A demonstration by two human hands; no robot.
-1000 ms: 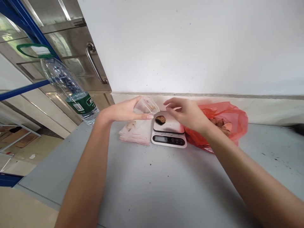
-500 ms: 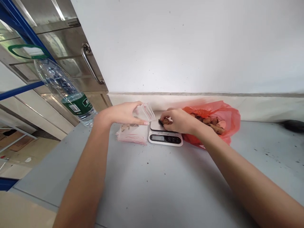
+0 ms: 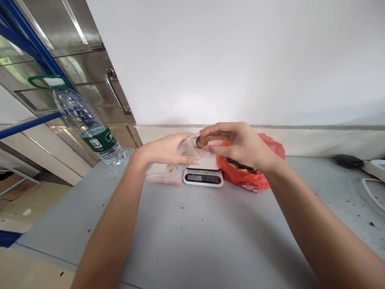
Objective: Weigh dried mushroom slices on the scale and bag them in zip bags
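My left hand (image 3: 168, 149) grips a clear zip-lock bag (image 3: 190, 146) near its red-striped mouth. Between the fingertips of my right hand (image 3: 242, 142) is a brown, dried-looking piece (image 3: 202, 141), right at the bag's mouth; its exact kind is unclear. Below both hands lies a white kitchen scale (image 3: 203, 183) with a lit display and a pale plate, partly covered by the hands. A stack of zip-lock bags (image 3: 164, 179) rests left of the scale. On its right, a red plastic bag (image 3: 248, 181) holds more brown pieces, partly hidden by my right hand.
A large water bottle (image 3: 95, 138) with a green handle stands at the table's left edge. A dark object (image 3: 349, 161) and a white device with a cable (image 3: 371, 192) are at the right. The white wall (image 3: 210, 80) borders the grey table (image 3: 192, 233) behind.
My right hand has lifted the brown piece off the scale plate and brought it up to the zip-lock bag. My left hand has shifted slightly right with the bag.
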